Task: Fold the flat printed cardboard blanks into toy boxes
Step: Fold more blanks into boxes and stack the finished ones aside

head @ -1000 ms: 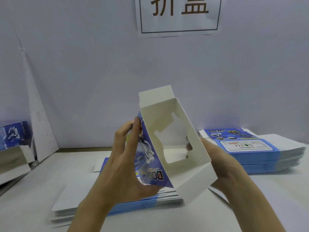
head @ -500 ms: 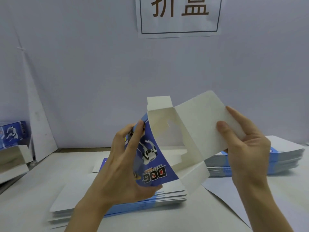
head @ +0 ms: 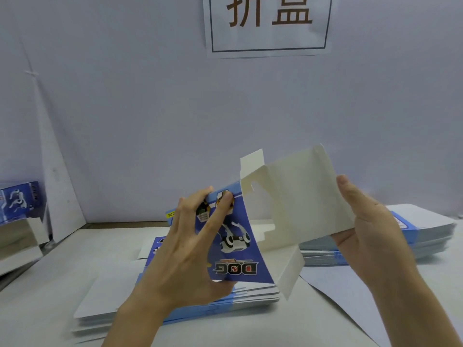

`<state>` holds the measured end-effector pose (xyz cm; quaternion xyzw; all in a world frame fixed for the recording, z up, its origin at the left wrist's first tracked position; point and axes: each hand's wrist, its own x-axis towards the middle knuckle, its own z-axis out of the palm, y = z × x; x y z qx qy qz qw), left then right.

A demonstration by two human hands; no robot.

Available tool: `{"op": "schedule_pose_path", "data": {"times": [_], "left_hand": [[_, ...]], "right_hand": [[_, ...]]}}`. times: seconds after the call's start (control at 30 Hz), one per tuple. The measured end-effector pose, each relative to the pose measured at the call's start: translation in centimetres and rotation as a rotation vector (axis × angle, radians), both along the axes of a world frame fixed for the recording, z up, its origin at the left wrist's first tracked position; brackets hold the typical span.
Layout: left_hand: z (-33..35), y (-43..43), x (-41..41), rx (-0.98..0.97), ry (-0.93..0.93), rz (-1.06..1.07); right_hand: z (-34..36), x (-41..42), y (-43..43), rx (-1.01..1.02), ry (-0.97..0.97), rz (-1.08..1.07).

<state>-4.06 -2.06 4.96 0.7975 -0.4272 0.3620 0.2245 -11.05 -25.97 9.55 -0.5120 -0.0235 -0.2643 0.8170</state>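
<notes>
I hold a half-formed toy box (head: 240,249) in the air above the table, blue printed side with a robot dog and "DOG" facing me. My left hand (head: 190,256) grips its blue panel, fingers spread over the print and thumb underneath. The box's large white flap (head: 308,196) is swung out to the right, and my right hand (head: 368,226) holds that flap at its right edge. A small white tab sticks up at the top, and another white flap hangs at the lower right.
A stack of flat blue-and-white blanks (head: 175,304) lies on the table under my hands. A second stack (head: 426,234) sits at the right. Folded boxes (head: 17,204) stand at the far left. A white wall with a printed sign (head: 268,23) rises behind.
My right hand came out from behind the box and took the big white flap, pulling it open to the right. The box has turned so the blue printed panel faces me more.
</notes>
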Motion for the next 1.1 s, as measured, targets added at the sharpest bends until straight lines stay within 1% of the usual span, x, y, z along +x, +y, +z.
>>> {"op": "schedule_pose_path", "data": {"times": [0.07, 0.2, 0.3, 0.37, 0.4, 0.43, 0.5, 0.53, 0.6, 0.63, 0.67, 0.7, 0.77, 0.8, 0.83, 0.87, 0.93, 1.0, 1.03, 1.1], "left_hand": [[-0.1, 0.0, 0.1, -0.005, -0.021, 0.014], [-0.1, -0.3, 0.0, -0.038, -0.024, 0.025], [-0.2, -0.6, 0.1, -0.075, -0.038, 0.059], [-0.3, -0.9, 0.1, -0.172, -0.007, 0.081], [-0.3, -1.1, 0.0, -0.243, 0.041, 0.09], [-0.3, -1.2, -0.1, -0.32, 0.118, 0.092], [0.1, -1.7, -0.5, -0.486, 0.308, 0.068], [0.2, -2.1, -0.7, -0.571, 0.387, 0.052], [0.2, -2.9, -1.1, -0.736, 0.505, 0.035], [0.3, -3.2, -1.3, -0.794, 0.572, 0.028], [0.2, -3.6, -1.4, -0.832, 0.643, 0.016], [0.2, -3.8, -1.5, -0.863, 0.699, -0.012], [0.2, -3.7, -1.4, -0.907, 0.751, -0.072], [0.3, -3.3, -1.2, -0.898, 0.749, -0.079], [0.5, -2.8, -1.0, -0.875, 0.741, -0.087], [0.6, -2.3, -0.6, -0.858, 0.755, -0.115], [0.7, -1.8, -0.2, -0.834, 0.874, -0.232], [0.5, -1.8, -0.1, -0.793, 0.973, -0.296], [0.4, -1.9, -0.2, -0.778, 0.963, -0.27], [0.2, -2.2, -0.1, -0.806, 0.894, -0.19]], "right_hand": [[-0.1, 0.2, 0.0, -0.049, 0.023, 0.009], [-0.6, 0.4, 0.2, -0.16, 0.003, -0.212], [-0.6, 0.3, 0.7, -0.189, -0.025, -0.254], [-0.5, 0.5, 0.8, -0.134, -0.054, -0.229], [-0.5, 0.6, 0.8, -0.111, -0.054, -0.211], [-0.5, 0.8, 0.9, -0.137, -0.027, -0.204], [-0.8, 1.0, 0.8, -0.335, 0.065, -0.151], [-1.1, 1.0, 1.0, -0.486, 0.107, -0.07], [-1.8, 1.0, 1.9, -0.782, 0.185, 0.162], [-2.1, 1.0, 2.7, -0.863, 0.205, 0.262], [-2.6, 1.3, 3.5, -0.895, 0.187, 0.318], [-3.2, 1.6, 4.2, -0.915, 0.155, 0.294], [-3.7, 2.2, 4.8, -0.915, 0.095, 0.098], [-3.7, 2.4, 4.6, -0.86, 0.073, 0.044], [-3.5, 2.4, 4.2, -0.775, 0.074, 0.052], [-3.4, 2.5, 3.7, -0.681, 0.096, 0.11], [-3.3, 2.4, 2.8, -0.587, 0.148, 0.239], [-3.3, 2.4, 2.9, -0.607, 0.171, 0.254], [-3.4, 2.4, 3.1, -0.618, 0.177, 0.24], [-3.7, 2.6, 3.4, -0.624, 0.172, 0.22]]}}
